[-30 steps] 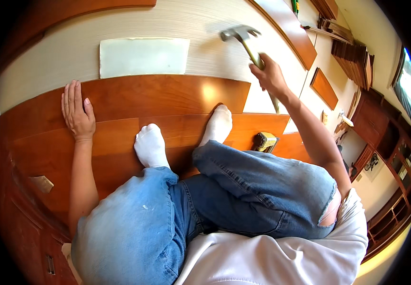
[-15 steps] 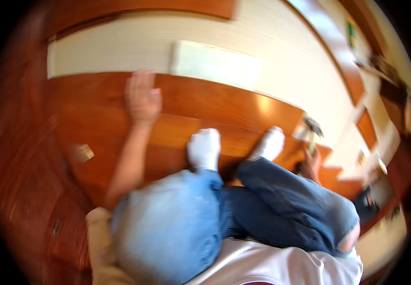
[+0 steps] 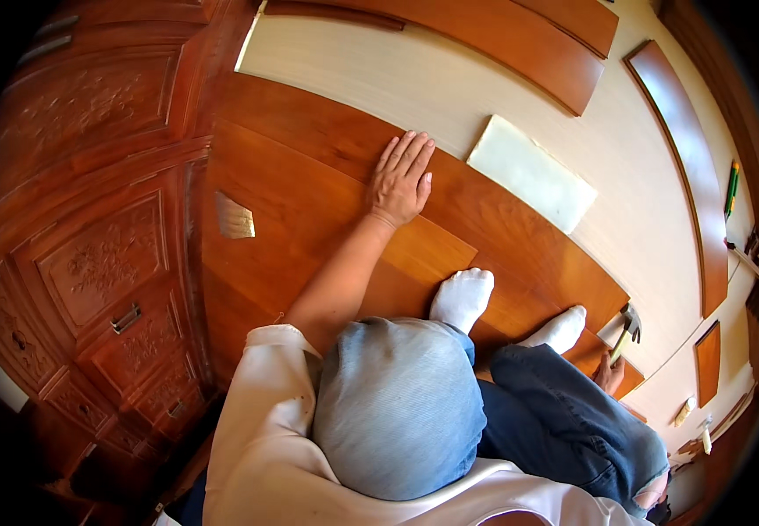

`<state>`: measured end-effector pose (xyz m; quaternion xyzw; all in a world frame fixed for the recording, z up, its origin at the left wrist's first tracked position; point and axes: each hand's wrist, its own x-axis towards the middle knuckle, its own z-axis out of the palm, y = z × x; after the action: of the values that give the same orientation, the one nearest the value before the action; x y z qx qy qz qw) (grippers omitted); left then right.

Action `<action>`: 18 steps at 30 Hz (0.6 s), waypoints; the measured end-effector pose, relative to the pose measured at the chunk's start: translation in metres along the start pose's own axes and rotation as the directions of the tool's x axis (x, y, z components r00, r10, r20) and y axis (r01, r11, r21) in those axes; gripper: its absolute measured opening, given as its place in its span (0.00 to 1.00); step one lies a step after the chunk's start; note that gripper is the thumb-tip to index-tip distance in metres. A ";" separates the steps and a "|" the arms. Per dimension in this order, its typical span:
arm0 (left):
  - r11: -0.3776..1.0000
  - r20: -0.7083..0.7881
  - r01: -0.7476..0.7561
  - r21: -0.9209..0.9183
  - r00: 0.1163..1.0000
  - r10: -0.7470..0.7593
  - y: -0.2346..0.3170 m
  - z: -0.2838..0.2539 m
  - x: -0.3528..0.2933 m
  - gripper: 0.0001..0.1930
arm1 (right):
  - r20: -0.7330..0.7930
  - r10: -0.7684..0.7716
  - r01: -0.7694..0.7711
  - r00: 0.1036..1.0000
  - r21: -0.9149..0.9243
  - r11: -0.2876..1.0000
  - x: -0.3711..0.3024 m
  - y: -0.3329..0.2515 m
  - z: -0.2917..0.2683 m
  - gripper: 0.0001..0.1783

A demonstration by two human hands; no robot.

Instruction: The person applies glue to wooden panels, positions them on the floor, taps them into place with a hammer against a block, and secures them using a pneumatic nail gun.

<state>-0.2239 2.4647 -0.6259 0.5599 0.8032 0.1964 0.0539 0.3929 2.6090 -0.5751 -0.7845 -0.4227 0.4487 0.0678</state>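
My left hand [image 3: 401, 180] lies palm down on the reddish-brown floor planks [image 3: 309, 193], fingers stretched out and close together, tips near the outer plank's long edge. At the right, my right hand [image 3: 609, 375] is closed around the light handle of a claw hammer [image 3: 629, 331]. The hammer's metal head stands by the short end of that outer plank; I cannot tell whether they touch. My knee and leg partly hide the right arm.
Past the planks, pale underlay carries a whitish rectangular sheet [image 3: 533, 173] and loose planks [image 3: 520, 48]. A long plank [image 3: 682, 180] lies at the right, with a green pencil-like item [image 3: 732, 190] beyond it. Carved wooden cabinets [image 3: 103, 254] line the left. My white-socked feet [image 3: 463, 296] rest on the planks.
The view has turned, bringing more of the left cabinets into the picture. My left hand stays flat on the planks, and my right hand still holds the hammer near the plank end.
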 end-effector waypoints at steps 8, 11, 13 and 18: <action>0.999 0.004 -0.033 -0.024 0.999 0.033 -0.001 0.004 0.000 0.28 | -0.056 -0.193 0.190 0.980 -0.050 0.980 0.071 -0.016 -0.018 0.14; 0.993 -0.039 0.116 0.009 0.992 -0.116 0.005 0.009 0.002 0.32 | -0.082 -0.241 0.234 0.967 -0.084 0.969 0.102 -0.017 -0.031 0.15; 0.926 -0.132 0.363 0.106 0.928 -0.349 -0.006 0.014 -0.003 0.35 | -0.067 -0.315 0.293 0.947 -0.227 0.929 0.113 -0.024 -0.032 0.17; 0.695 -0.264 0.711 0.108 0.694 -0.670 -0.030 0.016 0.009 0.37 | -0.001 -0.473 0.340 0.881 -0.694 0.635 0.113 -0.042 -0.040 0.28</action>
<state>-0.2488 2.4676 -0.6505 0.1945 0.9714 0.1356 -0.0155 0.4249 2.7284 -0.6039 -0.6759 -0.7139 0.1629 -0.0836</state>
